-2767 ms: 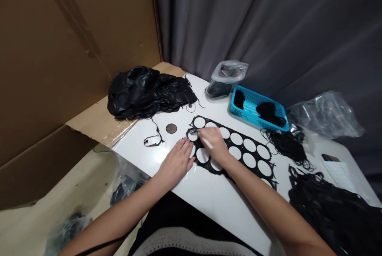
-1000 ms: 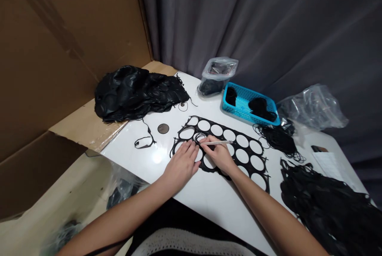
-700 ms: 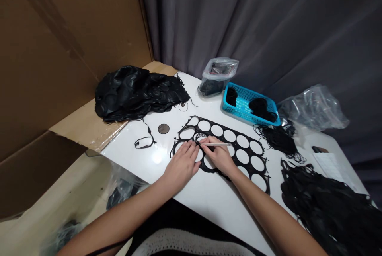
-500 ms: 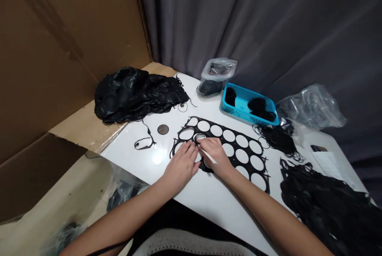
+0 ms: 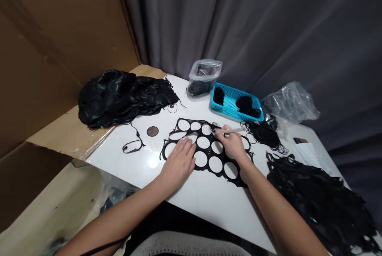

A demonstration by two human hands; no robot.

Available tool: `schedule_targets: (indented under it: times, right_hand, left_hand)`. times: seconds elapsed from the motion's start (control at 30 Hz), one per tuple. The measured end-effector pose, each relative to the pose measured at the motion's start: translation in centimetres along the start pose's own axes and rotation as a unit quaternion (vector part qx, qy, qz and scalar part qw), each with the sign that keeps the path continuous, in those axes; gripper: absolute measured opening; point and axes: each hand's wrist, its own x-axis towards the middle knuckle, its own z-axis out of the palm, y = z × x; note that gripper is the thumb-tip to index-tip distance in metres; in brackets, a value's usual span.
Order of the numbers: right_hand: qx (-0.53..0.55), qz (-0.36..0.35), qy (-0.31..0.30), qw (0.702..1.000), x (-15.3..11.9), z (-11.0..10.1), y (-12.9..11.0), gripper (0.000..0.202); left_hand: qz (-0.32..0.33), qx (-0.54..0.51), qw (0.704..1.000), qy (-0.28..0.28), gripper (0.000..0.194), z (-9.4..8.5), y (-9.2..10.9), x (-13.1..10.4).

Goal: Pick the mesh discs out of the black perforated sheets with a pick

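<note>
Gripping white stick (image 5: 234, 130), right hand (image 5: 234, 144) over holed black sheet (image 5: 209, 153); paper (image 5: 311, 156) illegible.

Left grip (image 5: 179, 160) flat, palm down; right grip (image 5: 233, 143) pinched.

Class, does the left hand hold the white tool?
No, the right hand holds the white tool; the left hand lies on the black sheet.

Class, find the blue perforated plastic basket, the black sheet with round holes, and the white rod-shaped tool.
Blue basket (image 5: 224, 111), head view: front wall.
Black sheet (image 5: 209, 153), head view: strip between holes.
White tool (image 5: 235, 130), head view: shaft.
</note>
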Motion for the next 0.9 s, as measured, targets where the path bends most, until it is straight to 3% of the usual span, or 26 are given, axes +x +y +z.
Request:
schedule_targets:
  times: [0.07, 0.17, 0.53, 0.73, 0.9]
  right_hand:
    - [0.059, -0.018, -0.064, 0.996, -1.8, 1.1, -1.0, 0.018]
    - [0.11, -0.028, -0.104, 0.988, -3.5, 2.3, -1.7, 0.017]
    - [0.104, -0.055, -0.104, 0.988, -3.8, 2.7, -1.3, 0.014]
    - [0.01, -0.12, -0.086, 0.989, -4.9, 3.0, -1.8, 0.016]
    - [-0.127, -0.213, -0.074, 0.966, -4.3, 3.2, -1.6, 0.019]
  left_hand:
    - [0.021, -0.021, 1.0, -0.003, 0.041, 0.7, 0.6, 0.3]
    - [0.027, -0.019, 0.999, -0.017, 0.042, 1.7, 1.1, 0.3]
    - [0.023, -0.032, 0.999, -0.031, 0.043, 1.7, 0.8, 0.2]
    - [0.024, -0.033, 0.999, -0.028, 0.042, 1.9, 0.9, 0.2]
    - [0.029, -0.014, 0.999, -0.033, 0.042, 2.0, 0.9, 0.2]
